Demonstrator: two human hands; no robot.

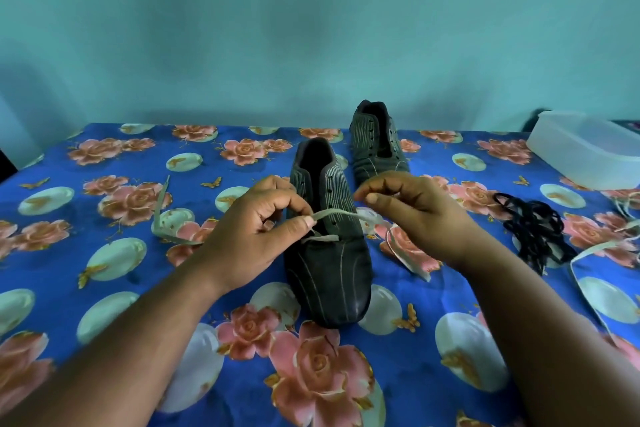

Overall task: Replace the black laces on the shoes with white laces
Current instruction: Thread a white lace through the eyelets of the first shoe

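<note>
Head view: near shoe (329, 267) partly laced in white.
Left grip (256, 229) pinches the white lace (332, 213); right grip (412, 208) curled, contents unclear.

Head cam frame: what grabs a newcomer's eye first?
Dead centre, the near shoe stands toe-toward-camera on the blue rose-print cloth, with the left hand pinching a white lace across its eyelets and the right hand curled just beside it. Behind it, the second shoe has no lace in it. To the right lies a heap of black laces, with a clear plastic box at the far right edge.
</note>
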